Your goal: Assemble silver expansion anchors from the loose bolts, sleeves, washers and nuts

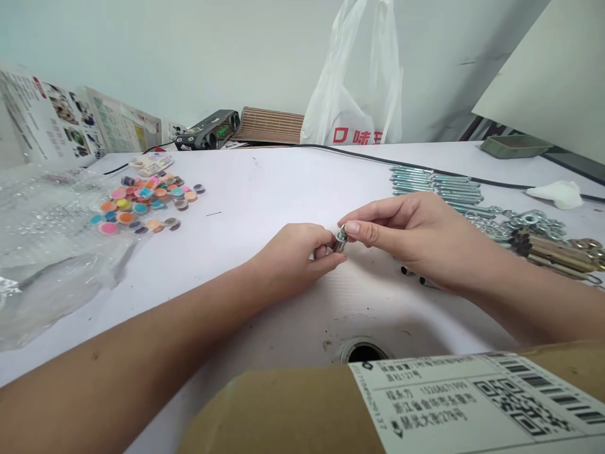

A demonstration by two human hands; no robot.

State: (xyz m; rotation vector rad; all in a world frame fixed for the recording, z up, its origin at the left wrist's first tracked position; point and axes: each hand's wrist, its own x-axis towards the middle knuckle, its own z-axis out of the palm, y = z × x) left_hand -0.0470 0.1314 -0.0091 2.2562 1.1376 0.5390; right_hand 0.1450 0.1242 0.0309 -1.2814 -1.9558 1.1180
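Left hand (pixel 300 252) and right hand (pixel 411 230) both have fingers clamped on a small metal part (pixel 340 239), center frame, partly covered so kinda hard to make out. Right hand blocks some metal rods (pixel 425 181); cardboard box (pixel 283 410) gets cut off bottom edge.

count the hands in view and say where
2: the left hand, at the left side of the small metal part, and the right hand, pinching its upper end.
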